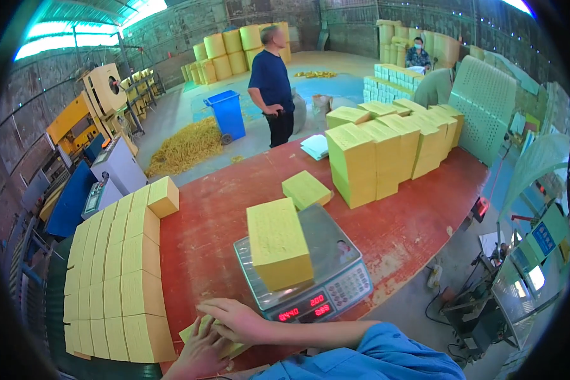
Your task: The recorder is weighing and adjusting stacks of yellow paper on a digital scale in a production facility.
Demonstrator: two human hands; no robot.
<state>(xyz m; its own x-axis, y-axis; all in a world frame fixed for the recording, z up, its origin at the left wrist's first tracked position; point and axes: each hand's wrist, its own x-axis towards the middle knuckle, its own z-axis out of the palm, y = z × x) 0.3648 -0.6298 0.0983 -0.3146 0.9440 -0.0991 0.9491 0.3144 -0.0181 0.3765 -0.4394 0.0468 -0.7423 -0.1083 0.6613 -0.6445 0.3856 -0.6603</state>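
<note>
Low at the front edge of the table lies a small stack of yellow paper, partly covered by my hands. My left hand rests across its top with the fingers spread. Just above it my right hand reaches over from the right, its fingers stretched out leftward and overlapping the far side of the stack. The stack's underside is hidden. Beyond my right hand stands a digital scale with lit red digits. A tall block of yellow paper sits on its metal pan, and a thinner yellow block lies just behind.
Rows of yellow paper blocks line the left side. More tall blocks stand at the back right of the red table, near white sheets. A person in dark blue stands beyond, beside a blue bin.
</note>
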